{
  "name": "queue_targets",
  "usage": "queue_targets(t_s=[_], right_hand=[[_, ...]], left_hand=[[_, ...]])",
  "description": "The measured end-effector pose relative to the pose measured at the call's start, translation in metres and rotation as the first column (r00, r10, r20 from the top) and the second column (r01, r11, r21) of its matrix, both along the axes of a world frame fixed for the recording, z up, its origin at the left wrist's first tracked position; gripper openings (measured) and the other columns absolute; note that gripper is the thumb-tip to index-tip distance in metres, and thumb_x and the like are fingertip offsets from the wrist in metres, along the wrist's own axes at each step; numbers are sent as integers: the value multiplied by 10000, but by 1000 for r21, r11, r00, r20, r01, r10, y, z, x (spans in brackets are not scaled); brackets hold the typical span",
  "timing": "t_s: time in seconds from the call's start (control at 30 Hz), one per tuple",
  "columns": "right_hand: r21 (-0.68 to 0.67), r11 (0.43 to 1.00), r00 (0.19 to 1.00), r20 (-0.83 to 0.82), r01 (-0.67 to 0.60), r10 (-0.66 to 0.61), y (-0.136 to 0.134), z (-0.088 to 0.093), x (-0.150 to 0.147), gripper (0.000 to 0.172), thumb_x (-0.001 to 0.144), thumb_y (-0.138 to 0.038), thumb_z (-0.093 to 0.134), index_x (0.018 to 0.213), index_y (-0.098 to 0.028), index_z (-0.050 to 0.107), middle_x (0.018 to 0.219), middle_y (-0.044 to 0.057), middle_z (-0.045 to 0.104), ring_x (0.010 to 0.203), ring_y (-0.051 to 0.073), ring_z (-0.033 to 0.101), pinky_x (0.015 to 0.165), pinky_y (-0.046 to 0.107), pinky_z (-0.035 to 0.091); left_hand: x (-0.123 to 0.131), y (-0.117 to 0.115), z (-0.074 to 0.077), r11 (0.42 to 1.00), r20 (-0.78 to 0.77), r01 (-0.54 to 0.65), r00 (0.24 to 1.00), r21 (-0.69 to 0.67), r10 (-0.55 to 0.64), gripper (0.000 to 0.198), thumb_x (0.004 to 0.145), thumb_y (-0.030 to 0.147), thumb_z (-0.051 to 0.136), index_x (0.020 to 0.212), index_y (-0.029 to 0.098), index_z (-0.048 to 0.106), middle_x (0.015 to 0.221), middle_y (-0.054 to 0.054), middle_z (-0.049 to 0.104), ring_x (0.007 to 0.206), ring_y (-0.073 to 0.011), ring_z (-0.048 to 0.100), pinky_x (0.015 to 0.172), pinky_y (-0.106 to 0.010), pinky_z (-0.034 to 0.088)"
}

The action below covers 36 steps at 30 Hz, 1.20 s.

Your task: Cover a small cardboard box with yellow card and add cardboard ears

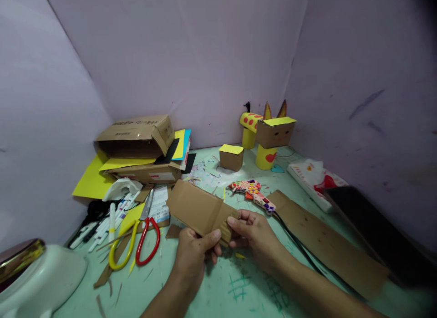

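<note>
Both hands grip one creased piece of cardboard (pixel 198 206) above the green table. My left hand (pixel 196 252) pinches its near edge, thumb on top. At the right end, my right hand (pixel 254 231) holds a narrower flap between thumb and fingers. Just beyond my right hand lies a patterned glue gun (pixel 251 192), its dark cord running toward me. To the left of my left hand are scissors (pixel 146 222) with one yellow and one red handle. Farther back stands a small cardboard box with a yellow top (pixel 231 157).
A cardboard animal figure (pixel 276 133) and a yellow spotted one (pixel 251 124) stand at the back right. Boxes and coloured paper (pixel 136 145) are stacked back left, markers (pixel 102 224) before them. A long cardboard strip (pixel 324 240) and a dark flat object (pixel 372 231) lie right.
</note>
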State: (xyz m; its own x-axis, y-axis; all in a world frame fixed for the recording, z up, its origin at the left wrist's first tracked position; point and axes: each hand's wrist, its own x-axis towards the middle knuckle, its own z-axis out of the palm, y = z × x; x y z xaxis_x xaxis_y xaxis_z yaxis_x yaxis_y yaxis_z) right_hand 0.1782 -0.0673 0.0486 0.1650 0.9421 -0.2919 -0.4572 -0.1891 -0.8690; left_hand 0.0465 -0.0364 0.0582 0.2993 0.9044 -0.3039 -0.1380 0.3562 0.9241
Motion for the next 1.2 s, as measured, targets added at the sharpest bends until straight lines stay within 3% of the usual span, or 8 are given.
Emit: queue_targets(t_s=[0.27,0.7,0.8,0.97,1.1,1.2], right_hand=[[-30,998,998,-24,-63,62,1,3,2,410,570,-447,786,725,-107,616,584,8,620,466,75,543,463,191,479],[-7,997,996,-32,-78,78,0,3,1,347,572,-371,791,756,-118,641,651,26,648,518,91,572,451,172,455],[3,999,999,27,-40,40,1,2,3,331,558,-365,793,741,-144,627,645,-3,614,550,98,562,471,188,483],[68,998,993,116,-3,-5,6,-4,5,285,583,-336,768,721,-169,584,658,-14,581,613,123,558,517,227,509],[211,977,967,248,1,-54,9,-10,9,145,703,-290,669,738,-177,586,685,7,608,671,151,588,627,279,519],[375,922,853,508,-92,-122,4,-8,15,78,790,-223,572,809,-185,637,786,46,662,750,177,621,714,303,503]], left_hand=[[0,2,-2,1000,-9,-19,1000,-5,19,243,495,280,763,467,104,597,345,-2,503,295,-56,390,313,-170,262],[-5,5,0,1000,-15,0,1000,-6,0,276,519,325,760,505,104,596,352,-5,516,270,-45,372,296,-159,231],[-15,15,12,990,108,-107,987,-92,116,302,627,384,701,525,140,555,293,30,431,259,-68,381,273,-150,191],[-31,30,33,922,347,-209,881,-327,323,441,885,404,376,503,186,421,298,36,363,226,-74,299,252,-159,161],[-32,32,37,908,250,-229,912,-351,327,337,867,355,438,579,182,460,358,46,428,236,-75,339,257,-152,156],[-33,32,34,932,169,-198,951,-305,257,291,820,277,481,552,167,456,421,29,494,250,-54,342,267,-146,141]])
